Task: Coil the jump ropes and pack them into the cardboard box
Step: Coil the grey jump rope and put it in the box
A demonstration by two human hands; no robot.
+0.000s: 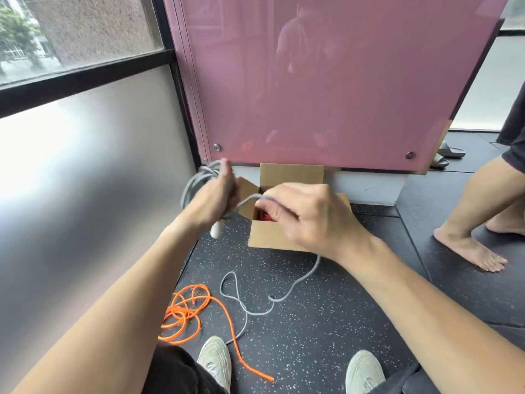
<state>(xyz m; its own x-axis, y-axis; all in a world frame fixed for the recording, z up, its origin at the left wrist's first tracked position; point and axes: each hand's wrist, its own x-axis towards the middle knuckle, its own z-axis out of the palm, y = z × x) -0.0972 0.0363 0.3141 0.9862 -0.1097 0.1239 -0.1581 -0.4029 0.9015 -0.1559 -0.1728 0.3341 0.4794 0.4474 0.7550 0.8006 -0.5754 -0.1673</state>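
From my head camera, looking down: my left hand (211, 199) is closed around a bundle of loops of the grey jump rope (196, 183), held up to the left of the cardboard box (272, 237). A white handle (216, 229) pokes down below that fist. My right hand (306, 217) is just right of it, over the box opening, fingers pinched narrow on a strand of the same grey rope that arcs across from the left hand. From under my right wrist the rope drops to the floor (326, 322), where its loose tail (250, 302) wanders in slack curves on the near side of the box.

The box sits on the speckled black floor against the base of a pink panel (326, 81), its flaps standing open. Inside it, through the gap between my hands, I can see something red; I cannot tell what it is.

To the near left of the box an orange jump rope (187, 308) lies in a loose tangle on the floor, one end trailing toward my left shoe (214, 356). My right shoe (365, 371) is at the near right. On the far right, another person's bare leg and foot (468, 248) stand on the floor, well apart from the box.
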